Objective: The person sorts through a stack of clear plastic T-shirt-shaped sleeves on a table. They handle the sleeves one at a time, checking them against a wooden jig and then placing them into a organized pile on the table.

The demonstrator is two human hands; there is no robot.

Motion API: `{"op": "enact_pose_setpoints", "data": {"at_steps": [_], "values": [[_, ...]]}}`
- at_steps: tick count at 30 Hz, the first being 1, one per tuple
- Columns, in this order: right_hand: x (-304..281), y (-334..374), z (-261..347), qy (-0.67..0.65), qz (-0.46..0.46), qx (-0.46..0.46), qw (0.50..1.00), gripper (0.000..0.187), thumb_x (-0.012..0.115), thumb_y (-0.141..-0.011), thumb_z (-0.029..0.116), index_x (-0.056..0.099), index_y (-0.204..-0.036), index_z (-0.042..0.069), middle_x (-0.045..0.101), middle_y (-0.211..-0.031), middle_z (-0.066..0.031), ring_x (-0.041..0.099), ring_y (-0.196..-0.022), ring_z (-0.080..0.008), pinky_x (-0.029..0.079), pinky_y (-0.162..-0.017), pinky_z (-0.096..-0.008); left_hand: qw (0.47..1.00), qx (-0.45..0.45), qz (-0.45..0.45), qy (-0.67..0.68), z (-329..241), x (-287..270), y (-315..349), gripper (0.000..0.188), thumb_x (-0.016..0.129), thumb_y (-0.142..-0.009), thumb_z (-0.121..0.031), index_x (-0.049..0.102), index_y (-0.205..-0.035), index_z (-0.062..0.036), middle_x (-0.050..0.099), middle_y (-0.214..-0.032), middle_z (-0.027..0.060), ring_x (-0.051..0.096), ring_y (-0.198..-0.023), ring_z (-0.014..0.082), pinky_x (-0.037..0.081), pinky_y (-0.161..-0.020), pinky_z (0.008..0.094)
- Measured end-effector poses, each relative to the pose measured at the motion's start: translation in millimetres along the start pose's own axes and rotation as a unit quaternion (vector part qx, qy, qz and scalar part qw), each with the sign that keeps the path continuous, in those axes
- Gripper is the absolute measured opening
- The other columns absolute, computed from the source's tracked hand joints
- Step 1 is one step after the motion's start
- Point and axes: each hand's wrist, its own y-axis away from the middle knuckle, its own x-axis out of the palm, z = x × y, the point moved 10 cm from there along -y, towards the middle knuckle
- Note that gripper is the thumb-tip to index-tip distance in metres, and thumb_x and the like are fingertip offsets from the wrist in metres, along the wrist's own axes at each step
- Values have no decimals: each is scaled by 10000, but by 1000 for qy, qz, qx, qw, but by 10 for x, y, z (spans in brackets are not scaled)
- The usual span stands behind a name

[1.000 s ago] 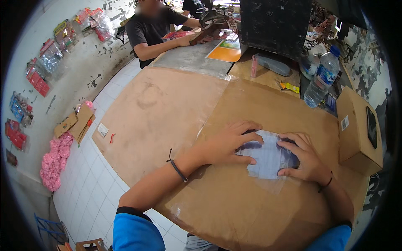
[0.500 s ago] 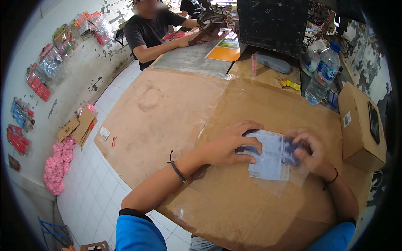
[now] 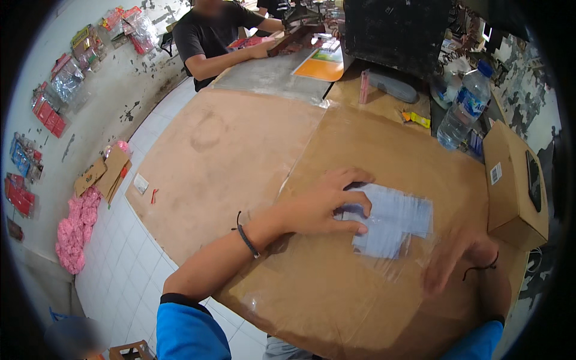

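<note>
A pile of thin, clear plastic pieces with white-blue printed-looking faces [image 3: 387,222] lies on the brown-covered table [image 3: 336,294]. They look like small plastic bags or sleeves. My left hand [image 3: 336,204] rests at the pile's left edge, fingers curved and apart, touching it without gripping it. Clear plastic edges stick out at the pile's lower right. To the right of the pile and nearer to me is my right hand [image 3: 456,258], smeared by motion. Its fingers point down and to the left, and whether anything is between them does not show.
At right stand a cardboard box [image 3: 510,198] with a dark phone-like object on it and a water bottle [image 3: 465,111]. A grey case [image 3: 393,87] and yellow wrapper [image 3: 417,119] lie farther back. Across the table another person [image 3: 216,42] works. Pink bundles [image 3: 78,228] lie at left.
My right hand has left the pile's right side and moved toward me and right. The pile's right part, dark under that hand before, now looks pale. My left hand stays at the pile.
</note>
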Motion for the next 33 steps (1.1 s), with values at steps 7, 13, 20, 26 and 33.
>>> {"op": "enact_pose_setpoints", "data": {"at_steps": [7,13,20,26,33], "values": [[-692,167,43,440,-378,69,812,203,796,-895,152,744,-1068,60,701,-1140,-129,641,-1087,-277,493,-969,-415,1000,5,-4,10,-39,-32,-19,270,847,-843,-274,708,-1036,-145,517,-1446,193,426,-1398,403,335,-1158,494],[-742,89,90,422,-406,38,810,222,798,-889,204,743,-1023,36,700,-1134,-106,617,-1080,-211,475,-963,-360,1000,10,-18,6,-17,-37,10,251,847,-843,-259,712,-1021,-143,525,-1427,187,433,-1388,401,335,-1151,499],[-455,119,75,154,-251,-45,955,354,808,-885,268,715,-1132,32,679,-1193,-123,614,-1141,-274,492,-956,-408,1000,13,-24,12,-2,-25,21,249,835,-843,-289,707,-1020,-169,539,-1394,165,451,-1366,368,353,-1120,489],[-614,-35,65,561,-321,85,759,321,865,-809,246,762,-1066,83,678,-1183,-79,603,-1118,-263,476,-956,-401,1000,11,-23,5,1,-32,8,233,830,-848,-279,710,-1017,-172,531,-1404,162,447,-1373,364,345,-1124,492],[-644,28,24,566,-315,98,756,252,866,-798,236,780,-1010,131,679,-1156,-55,588,-1116,-259,459,-969,-388,1000,10,-7,-5,-26,-28,-9,207,822,-861,-209,713,-1020,-135,529,-1431,178,453,-1384,386,355,-1147,489]]}}
